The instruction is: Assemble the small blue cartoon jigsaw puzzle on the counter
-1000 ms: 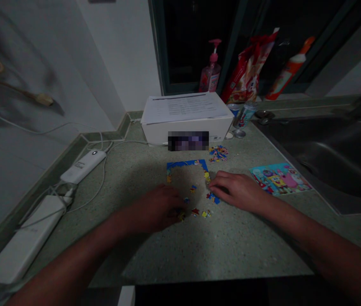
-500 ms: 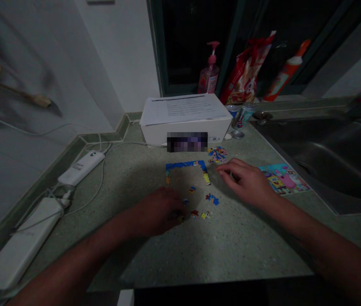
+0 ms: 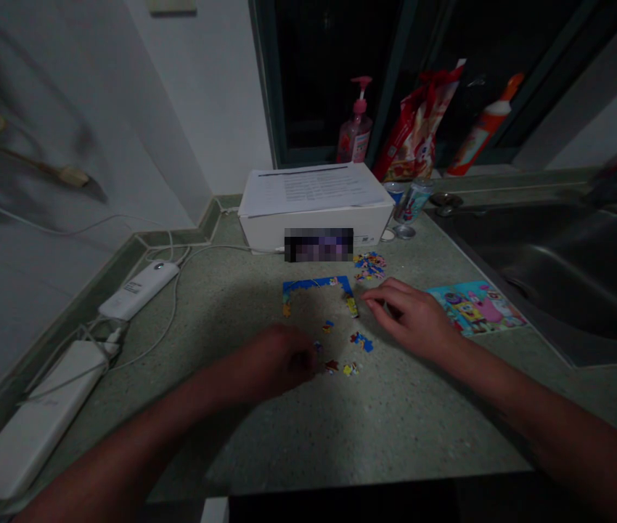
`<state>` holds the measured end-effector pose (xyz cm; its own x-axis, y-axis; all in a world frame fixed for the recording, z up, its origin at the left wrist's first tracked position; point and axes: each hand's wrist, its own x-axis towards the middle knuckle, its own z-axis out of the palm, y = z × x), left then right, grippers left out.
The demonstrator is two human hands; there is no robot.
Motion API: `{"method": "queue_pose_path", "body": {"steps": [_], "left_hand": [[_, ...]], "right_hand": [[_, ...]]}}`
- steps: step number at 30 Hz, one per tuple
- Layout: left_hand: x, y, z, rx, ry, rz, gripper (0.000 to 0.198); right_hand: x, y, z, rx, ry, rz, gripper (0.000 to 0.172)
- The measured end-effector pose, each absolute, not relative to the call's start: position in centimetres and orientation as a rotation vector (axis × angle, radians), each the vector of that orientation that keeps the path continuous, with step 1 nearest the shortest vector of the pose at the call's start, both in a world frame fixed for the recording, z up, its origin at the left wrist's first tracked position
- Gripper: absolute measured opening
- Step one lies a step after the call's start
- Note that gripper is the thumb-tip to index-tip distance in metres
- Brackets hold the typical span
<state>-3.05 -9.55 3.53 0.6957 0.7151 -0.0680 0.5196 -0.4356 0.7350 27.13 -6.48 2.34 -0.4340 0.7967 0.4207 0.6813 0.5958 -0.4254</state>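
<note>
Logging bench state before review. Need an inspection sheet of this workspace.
Surface: speckled green countertop, dimly lit.
Job's things: blue-edged jigsaw border, loose pieces inside and below it, small pile of pieces above it, picture card to the right.
Clutter: white box under papers, two cans, pump bottle, red bag.
Hands: left hand blurred near the loose pieces, contact unclear; right hand beside the border, nothing visibly held.
Cables: white cord by white charger and larger white block.
Surroundings: steel sink right, dark window behind, wall left.
</note>
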Motion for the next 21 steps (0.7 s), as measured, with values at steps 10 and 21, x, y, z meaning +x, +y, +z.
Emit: {"method": "queue_pose_path", "body": {"steps": [10, 21], "left_hand": [[-2.3, -9.1, 2.6, 1.498, 1.164, 0.620, 0.017], [-1.5, -9.6, 1.4, 1.463, 1.098, 0.701, 0.011]], "right_hand": [[24.9, -8.1, 1.6, -0.987, -2.349, 0.406, 0.020], [23.7, -9.4, 1.7, -0.847, -2.369, 0.409, 0.020]]}}
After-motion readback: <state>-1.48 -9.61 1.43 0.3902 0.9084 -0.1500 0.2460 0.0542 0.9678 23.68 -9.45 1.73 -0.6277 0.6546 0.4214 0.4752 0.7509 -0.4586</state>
